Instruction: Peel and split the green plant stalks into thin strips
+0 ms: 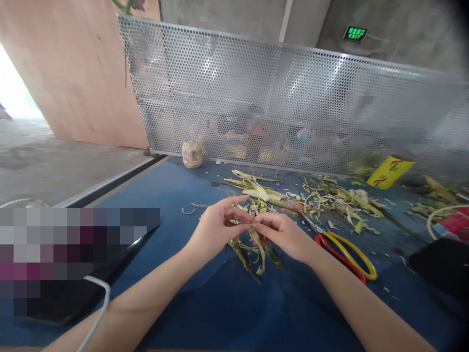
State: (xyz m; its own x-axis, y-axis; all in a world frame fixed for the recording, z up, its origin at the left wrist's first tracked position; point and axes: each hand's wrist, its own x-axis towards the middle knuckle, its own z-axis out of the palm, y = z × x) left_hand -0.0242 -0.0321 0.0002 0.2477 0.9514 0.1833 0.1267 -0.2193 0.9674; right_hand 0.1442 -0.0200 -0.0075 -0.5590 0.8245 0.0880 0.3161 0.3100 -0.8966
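Observation:
My left hand (216, 226) and my right hand (282, 233) meet over the blue table (205, 303), fingertips pinched together on a thin green plant stem with pale leaves (252, 244). The stem's leaves hang down from between the hands onto the table. Both hands have their fingers curled closed round it. Just right of my right hand lie scissors with a red and a yellow handle (346, 254).
A heap of pale green leaf trimmings (330, 198) spreads behind the hands. A perforated metal screen (293, 107) stands along the table's back. A small pale jar (192, 154), a yellow packet (390, 172), a black object with a white cable (95, 288) and a dark object (439, 266) lie about.

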